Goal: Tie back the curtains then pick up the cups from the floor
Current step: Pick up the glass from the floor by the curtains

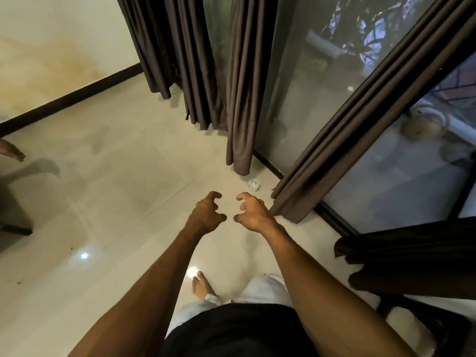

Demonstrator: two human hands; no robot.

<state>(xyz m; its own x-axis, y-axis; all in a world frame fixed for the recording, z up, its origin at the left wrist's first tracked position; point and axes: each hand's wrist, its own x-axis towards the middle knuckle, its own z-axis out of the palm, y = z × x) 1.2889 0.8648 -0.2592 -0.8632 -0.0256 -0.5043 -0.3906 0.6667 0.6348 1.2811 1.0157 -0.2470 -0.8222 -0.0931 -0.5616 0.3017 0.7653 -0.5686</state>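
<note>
Dark brown curtains hang loose to the floor in front of glass doors: one bunch at the left [190, 60], a narrow panel in the middle [244, 99], and a panel on the right [360, 130]. A small clear glass cup [253, 185] stands upright on the pale tiles between the middle and right panels. My left hand [207, 212] and my right hand [253, 212] are stretched out side by side above the floor, just short of the cup. Both have their fingers curled and spread, and neither holds anything.
Another person's hand [11, 150] shows at the left edge. Dark furniture [13, 215] stands at the left. A dark cloth [412, 258] is draped over a chair at the right. The black door track [332, 217] runs along the glass. My bare foot [201, 284] is below.
</note>
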